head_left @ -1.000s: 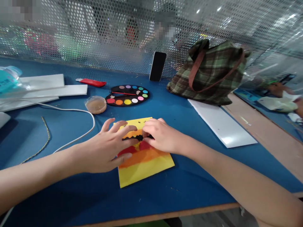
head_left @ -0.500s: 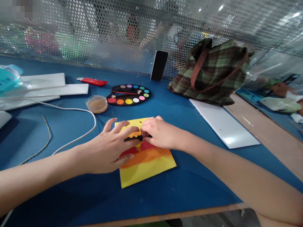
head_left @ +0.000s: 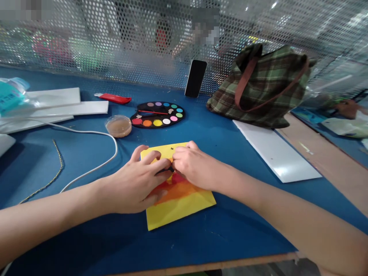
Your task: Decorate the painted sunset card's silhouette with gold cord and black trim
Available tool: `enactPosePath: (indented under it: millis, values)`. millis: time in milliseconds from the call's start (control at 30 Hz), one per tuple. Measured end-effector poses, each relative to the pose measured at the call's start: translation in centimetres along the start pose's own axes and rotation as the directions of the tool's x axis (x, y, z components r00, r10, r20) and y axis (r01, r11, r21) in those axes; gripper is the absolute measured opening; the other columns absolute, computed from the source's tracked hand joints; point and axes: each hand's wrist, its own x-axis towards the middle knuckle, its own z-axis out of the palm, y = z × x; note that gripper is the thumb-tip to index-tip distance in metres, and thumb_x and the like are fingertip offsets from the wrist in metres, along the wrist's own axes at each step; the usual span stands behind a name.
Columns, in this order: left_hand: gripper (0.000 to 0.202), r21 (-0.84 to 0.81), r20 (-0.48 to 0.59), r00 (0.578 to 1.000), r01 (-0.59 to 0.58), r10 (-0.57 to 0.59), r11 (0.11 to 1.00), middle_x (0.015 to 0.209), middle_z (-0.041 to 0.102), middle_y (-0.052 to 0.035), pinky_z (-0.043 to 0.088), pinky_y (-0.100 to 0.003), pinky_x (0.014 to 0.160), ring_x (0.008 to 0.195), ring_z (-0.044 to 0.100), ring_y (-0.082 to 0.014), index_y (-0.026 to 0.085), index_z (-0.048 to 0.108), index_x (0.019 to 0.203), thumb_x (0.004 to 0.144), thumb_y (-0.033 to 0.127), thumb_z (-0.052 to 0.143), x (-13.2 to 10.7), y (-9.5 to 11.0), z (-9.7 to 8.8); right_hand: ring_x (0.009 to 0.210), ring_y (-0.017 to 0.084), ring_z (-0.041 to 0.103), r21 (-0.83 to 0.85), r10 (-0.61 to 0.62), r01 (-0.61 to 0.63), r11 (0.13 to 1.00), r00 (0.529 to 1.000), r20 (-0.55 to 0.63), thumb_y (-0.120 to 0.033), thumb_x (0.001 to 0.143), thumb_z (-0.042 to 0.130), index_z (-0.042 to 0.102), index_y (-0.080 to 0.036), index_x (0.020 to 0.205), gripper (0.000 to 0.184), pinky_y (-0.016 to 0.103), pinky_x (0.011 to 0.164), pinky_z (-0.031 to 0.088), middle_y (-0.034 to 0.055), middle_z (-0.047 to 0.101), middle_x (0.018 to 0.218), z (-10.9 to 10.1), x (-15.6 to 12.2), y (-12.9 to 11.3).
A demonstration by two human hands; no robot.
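A painting (head_left: 184,209) in bands of yellow, orange and red, with black marks near its top, lies flat on the blue table. My left hand (head_left: 140,178) rests across its left side, fingers apart and somewhat bent. Over its middle, my right hand (head_left: 194,163) has its fingers curled together, close against the left fingertips. Whatever those right fingers pinch is hidden. The black painted strip shows only partly between the two hands. Beyond the painting sit a black paint palette (head_left: 157,122) with a red brush on it and a clear cup (head_left: 118,127) of brownish water.
A red utility knife (head_left: 116,99) and white boards (head_left: 54,98) lie at the back left, beside a bottle of blue liquid (head_left: 11,97). A white cable (head_left: 115,147) and a twisted cord (head_left: 61,159) cross the left. A phone (head_left: 196,78), plaid bag (head_left: 267,90) and white panel (head_left: 276,153) stand rightward.
My left fingers have bent more and moved slightly right, closer to my right hand, covering more of the black strip. The view has shifted a little.
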Motion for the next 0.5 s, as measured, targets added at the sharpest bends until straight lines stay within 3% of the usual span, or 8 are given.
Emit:
enactPosePath:
  millis: [333,500]
  values:
    - [0.030,-0.022,0.052,0.998,-0.033,0.034,0.999,0.112,0.060,-0.0071,0.027,-0.055,0.093,0.099,0.045,-0.0252,0.018,0.056,0.110,0.089,0.023,0.035,0.4,-0.1,0.3,0.073,0.014,0.050,-0.039,-0.018,0.022,0.999,0.995,0.095,0.010,0.073,0.042,0.052,-0.015,0.061,0.029,0.033,0.072,0.032,0.0023,0.058,0.070,-0.9,0.4,0.1]
    - [0.028,0.021,0.011,0.998,-0.069,0.069,0.997,0.109,0.061,-0.0060,0.027,-0.053,0.092,0.095,0.047,-0.0243,0.018,0.057,0.105,0.090,0.023,0.034,0.2,0.0,0.6,0.072,0.015,0.048,-0.069,-0.058,0.062,0.996,0.997,0.057,0.008,0.078,0.040,0.053,-0.015,0.063,0.031,0.034,0.071,0.030,0.0022,0.057,0.069,-0.8,0.2,-0.1]
